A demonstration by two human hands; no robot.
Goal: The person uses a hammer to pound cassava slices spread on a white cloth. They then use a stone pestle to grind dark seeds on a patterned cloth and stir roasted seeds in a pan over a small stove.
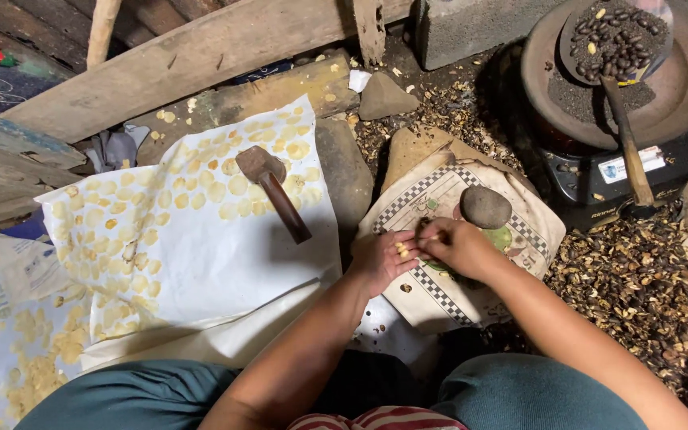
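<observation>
My L hand [382, 261] cups pale kernels, R hand [454, 245] pinches a nut against it, hands touching over cloth [439, 199]. Risk: kernels spill into shells [639, 287]; stone [485, 206] near my knuckles.

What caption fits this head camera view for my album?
Both hands, left and right, peel a small kernel over a checkered cloth beside a stone.

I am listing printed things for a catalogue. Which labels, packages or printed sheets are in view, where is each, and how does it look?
Label: on the black stove front, upper right; small rectangle, white with red and blue.
Printed cloth: under both hands, centre right; cream, black-and-white checkered border, green spot.
Printed sack: far left on the floor; pale plastic with faded blue print, partly covered by yellow flakes.
</observation>
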